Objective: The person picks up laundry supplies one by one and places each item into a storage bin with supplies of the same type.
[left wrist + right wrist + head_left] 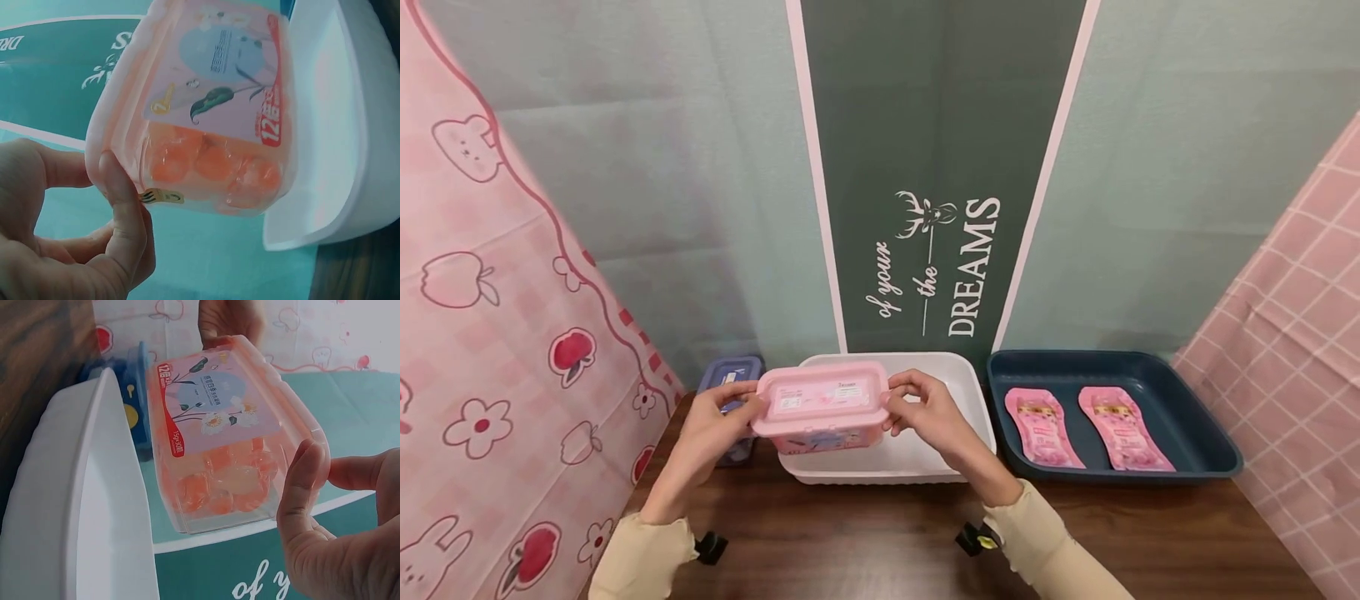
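Note:
A clear plastic tub with a pink lid (pixel 822 398) hangs in the air over the left part of a white tray (pixel 966 392). Rounded orange-pink pods (pixel 212 162) show through its side, below a flowered label (pixel 209 403). My left hand (pixel 711 425) pinches the lid's left end between thumb and fingers. At the opposite end my right hand (pixel 928 412) pinches the lid's rim the same way. The tub's underside is hidden in the head view.
Behind my left hand, a blue-lidded tub (pixel 735 368) stands left of the white tray. A dark blue tray (pixel 1195 425) on the right holds two pink pouches (pixel 1045 429). Patterned cloths hang at the back and both sides of the wooden table (pixel 842 533).

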